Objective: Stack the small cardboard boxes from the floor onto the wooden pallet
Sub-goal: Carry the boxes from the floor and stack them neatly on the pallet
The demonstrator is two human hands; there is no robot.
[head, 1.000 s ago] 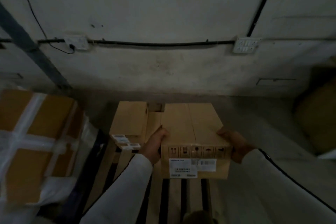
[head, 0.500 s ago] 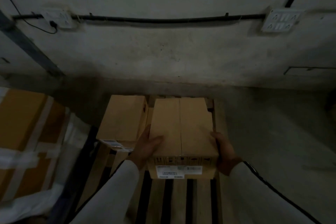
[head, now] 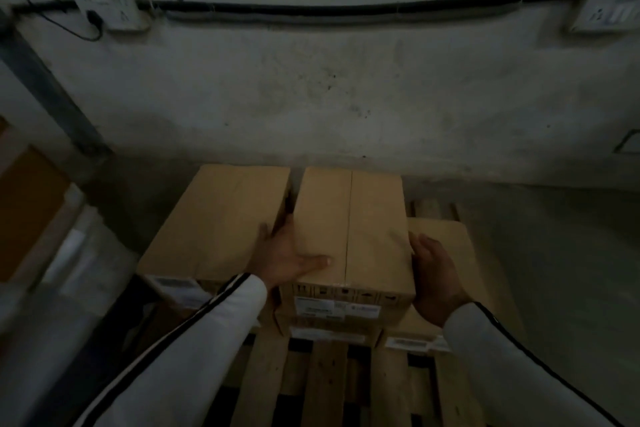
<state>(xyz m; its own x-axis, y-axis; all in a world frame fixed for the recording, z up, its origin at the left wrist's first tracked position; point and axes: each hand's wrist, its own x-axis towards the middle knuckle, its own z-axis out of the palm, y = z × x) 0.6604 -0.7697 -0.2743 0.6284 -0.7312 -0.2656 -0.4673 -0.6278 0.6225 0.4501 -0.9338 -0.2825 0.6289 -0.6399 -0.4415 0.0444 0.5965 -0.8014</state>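
A small cardboard box (head: 349, 229) with a white label on its near face rests on top of another box (head: 332, 331) on the wooden pallet (head: 325, 381). My left hand (head: 287, 256) grips its left side, thumb lying on the top. My right hand (head: 436, 277) is at its right side, palm toward the box, fingers slightly apart from the edge. A second stacked box (head: 221, 222) stands close on the left. A lower box (head: 446, 253) lies to the right under my right hand.
A dirty white wall (head: 346, 97) with a black cable and two socket plates rises just behind the pallet. Large wrapped cartons (head: 38, 218) stand at the left. Bare grey floor (head: 561, 270) lies to the right of the pallet.
The held box has gone forward and down onto the box beneath it. My view has moved closer, and my right hand has loosened from the box's side.
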